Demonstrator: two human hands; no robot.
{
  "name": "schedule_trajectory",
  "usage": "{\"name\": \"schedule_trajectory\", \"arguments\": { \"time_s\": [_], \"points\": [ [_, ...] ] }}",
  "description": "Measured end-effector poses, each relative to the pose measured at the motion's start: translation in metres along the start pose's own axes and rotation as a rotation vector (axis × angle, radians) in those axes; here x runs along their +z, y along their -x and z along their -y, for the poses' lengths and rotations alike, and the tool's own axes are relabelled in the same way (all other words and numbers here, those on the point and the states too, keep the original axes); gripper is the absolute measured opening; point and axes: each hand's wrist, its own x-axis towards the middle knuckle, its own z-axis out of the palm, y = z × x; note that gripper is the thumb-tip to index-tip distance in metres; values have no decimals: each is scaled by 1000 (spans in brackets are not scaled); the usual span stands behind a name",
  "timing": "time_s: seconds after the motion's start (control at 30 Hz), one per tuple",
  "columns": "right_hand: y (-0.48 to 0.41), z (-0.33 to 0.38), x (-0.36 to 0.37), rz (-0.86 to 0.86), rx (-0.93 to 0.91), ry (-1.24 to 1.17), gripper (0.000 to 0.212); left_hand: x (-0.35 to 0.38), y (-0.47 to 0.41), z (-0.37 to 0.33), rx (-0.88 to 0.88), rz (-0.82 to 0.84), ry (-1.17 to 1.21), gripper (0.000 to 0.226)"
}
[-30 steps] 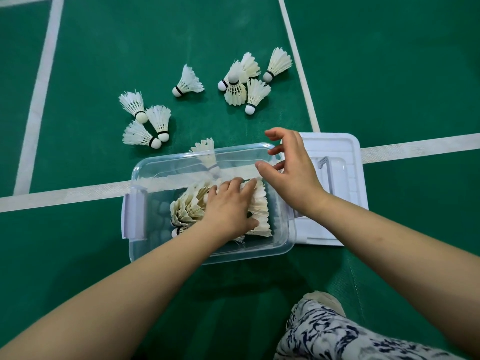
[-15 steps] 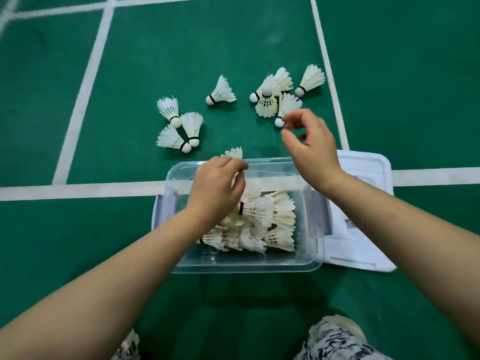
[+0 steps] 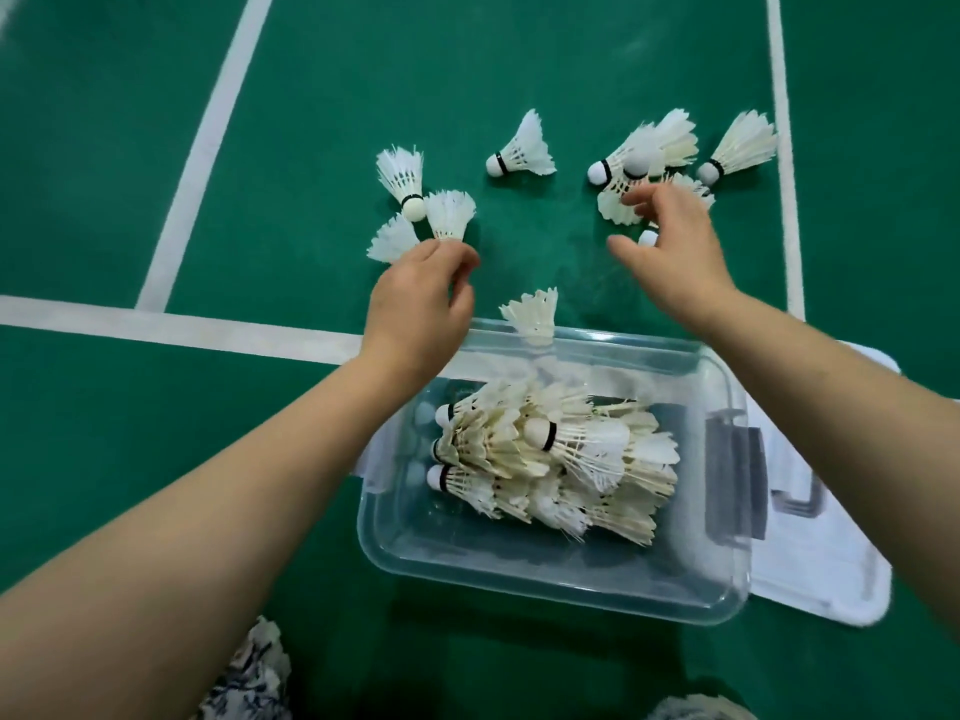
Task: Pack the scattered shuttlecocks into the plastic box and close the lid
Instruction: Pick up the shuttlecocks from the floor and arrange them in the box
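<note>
A clear plastic box (image 3: 545,582) sits on the green floor with a pile of shuttlecocks (image 3: 550,459) lying inside. One shuttlecock (image 3: 532,314) leans against its far rim. The white lid (image 3: 831,569) lies flat at the box's right side, partly under it. My left hand (image 3: 421,304) is beyond the box, fingertips pinched on the cork end of a loose shuttlecock (image 3: 451,215), with two more (image 3: 400,174) beside it. My right hand (image 3: 675,252) hovers with fingers spread over a cluster of shuttlecocks (image 3: 644,153), thumb and fingers either side of one cork (image 3: 648,238).
A lone shuttlecock (image 3: 522,148) lies between the two groups, another (image 3: 743,142) at the far right by a white court line (image 3: 779,148). Other white lines (image 3: 202,148) cross the floor. Patterned clothing (image 3: 249,678) shows at the bottom edge.
Both hands left the box and reached forward. The left hand went from the pile inside to the left group; the right hand moved further over the right cluster and opened.
</note>
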Motion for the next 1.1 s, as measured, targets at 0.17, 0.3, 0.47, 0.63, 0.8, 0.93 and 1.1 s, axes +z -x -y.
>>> {"name": "schedule_trajectory", "arguments": {
  "time_s": [0.17, 0.3, 0.47, 0.63, 0.8, 0.93, 1.1],
  "points": [
    [-23, 1, 2, -3, 3, 61, 47, 5, -4, 2, -23, 18, 39, 25],
    [-33, -3, 4, -20, 10, 69, 46, 0, -10, -1, -11, 23, 49, 23],
    [-52, -14, 2, -56, 192, 236, 57, 1, -14, -8, -31, 48, 62, 21],
    [-79, -36, -2, 27, 358, 266, 84, 4, -20, -21, -70, 73, 65, 18],
    [-102, -37, 2, 82, 356, 226, 103, 12, -35, -34, -60, 82, 82, 23],
    [-118, -33, 1, 101, 335, 191, 108, 22, -46, -47, -62, 93, 85, 32],
    [-131, -33, 2, 191, 369, 192, 100, 35, -47, -60, -44, 126, 57, 31]
  ]
}}
